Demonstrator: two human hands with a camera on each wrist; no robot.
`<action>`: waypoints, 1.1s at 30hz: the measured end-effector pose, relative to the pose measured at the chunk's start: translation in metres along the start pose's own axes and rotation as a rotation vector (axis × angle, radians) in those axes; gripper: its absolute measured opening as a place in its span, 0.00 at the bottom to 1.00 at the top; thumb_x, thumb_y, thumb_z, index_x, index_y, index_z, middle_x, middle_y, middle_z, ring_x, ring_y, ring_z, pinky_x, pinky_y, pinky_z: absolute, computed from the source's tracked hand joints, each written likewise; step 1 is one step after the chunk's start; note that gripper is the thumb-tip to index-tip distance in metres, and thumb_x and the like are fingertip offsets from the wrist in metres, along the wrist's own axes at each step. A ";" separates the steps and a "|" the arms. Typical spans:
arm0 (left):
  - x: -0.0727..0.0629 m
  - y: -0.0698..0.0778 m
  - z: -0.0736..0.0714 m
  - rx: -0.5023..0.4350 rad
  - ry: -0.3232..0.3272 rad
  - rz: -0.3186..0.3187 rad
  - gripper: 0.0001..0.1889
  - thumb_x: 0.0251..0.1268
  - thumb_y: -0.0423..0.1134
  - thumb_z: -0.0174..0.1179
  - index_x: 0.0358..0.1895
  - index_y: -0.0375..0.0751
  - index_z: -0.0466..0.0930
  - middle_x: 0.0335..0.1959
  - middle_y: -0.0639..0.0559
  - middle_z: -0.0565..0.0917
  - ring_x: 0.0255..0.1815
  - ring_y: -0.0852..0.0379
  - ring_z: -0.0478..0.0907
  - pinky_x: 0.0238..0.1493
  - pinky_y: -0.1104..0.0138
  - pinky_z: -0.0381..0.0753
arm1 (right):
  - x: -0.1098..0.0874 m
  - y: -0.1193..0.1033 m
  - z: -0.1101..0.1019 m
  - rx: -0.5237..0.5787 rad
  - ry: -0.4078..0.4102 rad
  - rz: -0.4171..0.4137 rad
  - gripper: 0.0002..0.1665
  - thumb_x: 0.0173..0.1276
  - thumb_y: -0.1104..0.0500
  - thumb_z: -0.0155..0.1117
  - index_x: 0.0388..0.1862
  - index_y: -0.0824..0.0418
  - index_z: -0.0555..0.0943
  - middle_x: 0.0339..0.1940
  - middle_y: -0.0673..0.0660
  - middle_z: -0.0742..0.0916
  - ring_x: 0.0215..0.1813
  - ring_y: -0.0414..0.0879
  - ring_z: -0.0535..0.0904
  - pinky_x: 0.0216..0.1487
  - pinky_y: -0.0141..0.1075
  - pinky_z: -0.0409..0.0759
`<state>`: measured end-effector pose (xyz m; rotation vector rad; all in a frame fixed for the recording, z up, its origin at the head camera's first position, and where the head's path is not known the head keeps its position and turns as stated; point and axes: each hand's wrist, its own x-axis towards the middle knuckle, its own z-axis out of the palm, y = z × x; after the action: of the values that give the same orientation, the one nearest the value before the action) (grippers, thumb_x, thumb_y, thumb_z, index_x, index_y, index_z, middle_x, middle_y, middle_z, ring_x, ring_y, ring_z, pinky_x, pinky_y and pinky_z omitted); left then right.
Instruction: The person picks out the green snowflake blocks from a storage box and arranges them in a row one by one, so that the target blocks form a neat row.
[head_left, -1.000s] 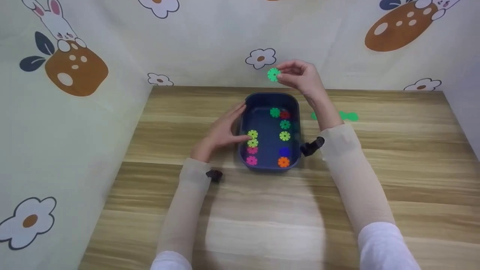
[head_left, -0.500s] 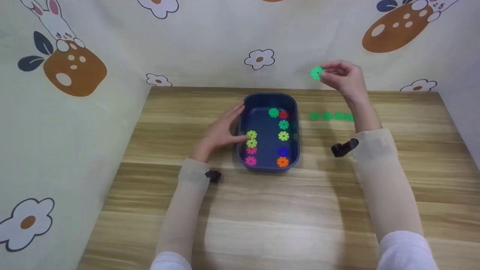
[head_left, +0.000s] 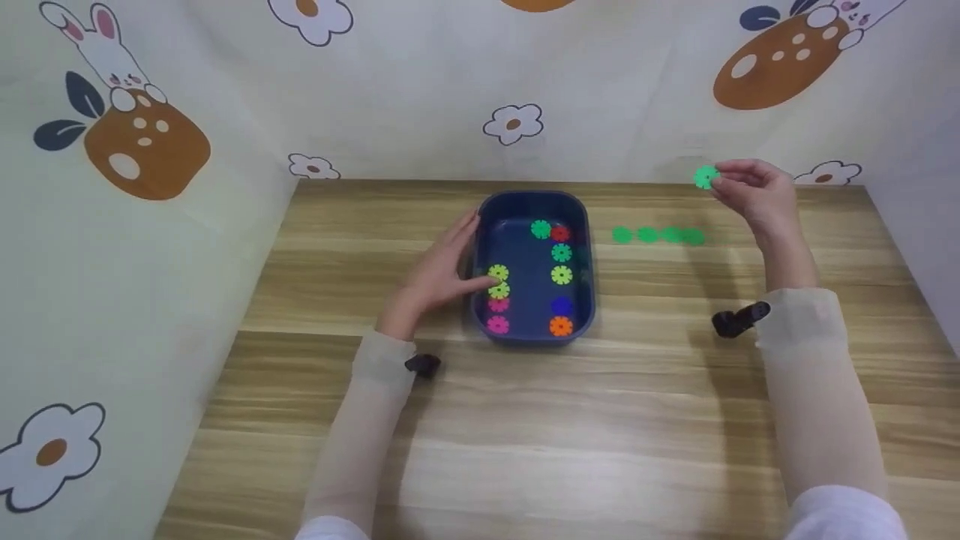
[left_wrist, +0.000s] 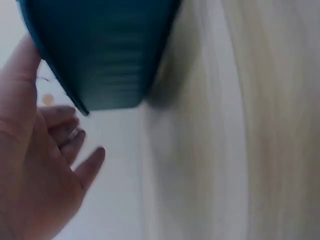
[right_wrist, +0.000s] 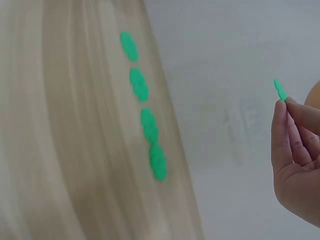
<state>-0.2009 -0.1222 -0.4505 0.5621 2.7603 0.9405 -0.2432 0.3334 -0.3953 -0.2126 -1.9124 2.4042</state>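
My right hand pinches a green notched plastic disc between thumb and fingers, raised above the back of the table. In the right wrist view the same disc shows edge-on at the fingertips. Below and to its left, several green notched discs lie in a row on the wood; the two at the right end touch or overlap. My left hand rests at the left side of a dark blue bin, thumb over the rim, fingers extended along the outside. Left wrist view: the thumb meets the bin's rim, the other fingers relaxed.
Inside the bin, yellow discs and pink discs line the left side. Along the right side are green, red, yellow, blue and orange discs. A patterned cloth wall stands behind the wooden table.
My right hand has carried the green disc from above the bin to the right, beyond the row, and slightly down. The left hand has stayed at the bin.
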 end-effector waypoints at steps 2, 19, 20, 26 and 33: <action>-0.009 0.009 0.001 -0.007 -0.002 -0.028 0.58 0.55 0.64 0.69 0.82 0.52 0.41 0.84 0.53 0.42 0.84 0.49 0.43 0.81 0.48 0.52 | -0.003 0.002 -0.010 -0.013 0.020 0.019 0.11 0.62 0.74 0.67 0.42 0.65 0.85 0.29 0.52 0.88 0.33 0.40 0.87 0.41 0.27 0.87; -0.051 0.028 0.019 -0.094 -0.002 -0.059 0.70 0.43 0.63 0.76 0.82 0.50 0.34 0.84 0.57 0.33 0.84 0.47 0.44 0.78 0.46 0.57 | -0.005 0.033 -0.053 -0.278 0.088 0.269 0.12 0.68 0.70 0.63 0.35 0.53 0.88 0.29 0.41 0.88 0.35 0.32 0.86 0.47 0.26 0.85; -0.050 0.029 0.020 -0.087 0.001 -0.066 0.69 0.44 0.64 0.75 0.82 0.50 0.34 0.84 0.57 0.34 0.84 0.47 0.44 0.78 0.45 0.58 | -0.005 0.035 -0.053 -0.276 0.089 0.286 0.11 0.69 0.70 0.63 0.38 0.55 0.87 0.30 0.42 0.88 0.36 0.32 0.86 0.49 0.26 0.85; -0.047 0.028 0.027 -0.049 0.007 -0.074 0.69 0.43 0.66 0.75 0.82 0.48 0.36 0.84 0.56 0.33 0.84 0.45 0.45 0.78 0.45 0.57 | -0.005 0.043 -0.054 -0.365 0.094 0.330 0.12 0.70 0.67 0.63 0.50 0.59 0.84 0.34 0.41 0.86 0.40 0.31 0.85 0.53 0.26 0.83; -0.047 0.029 0.028 -0.040 0.015 -0.059 0.71 0.40 0.67 0.76 0.82 0.47 0.37 0.84 0.54 0.35 0.84 0.47 0.44 0.79 0.47 0.56 | -0.004 0.043 -0.053 -0.530 0.067 0.262 0.09 0.69 0.67 0.64 0.41 0.55 0.87 0.29 0.36 0.85 0.36 0.28 0.83 0.46 0.23 0.84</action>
<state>-0.1422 -0.1046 -0.4525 0.4664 2.7488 0.9876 -0.2294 0.3741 -0.4487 -0.5917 -2.5877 1.9252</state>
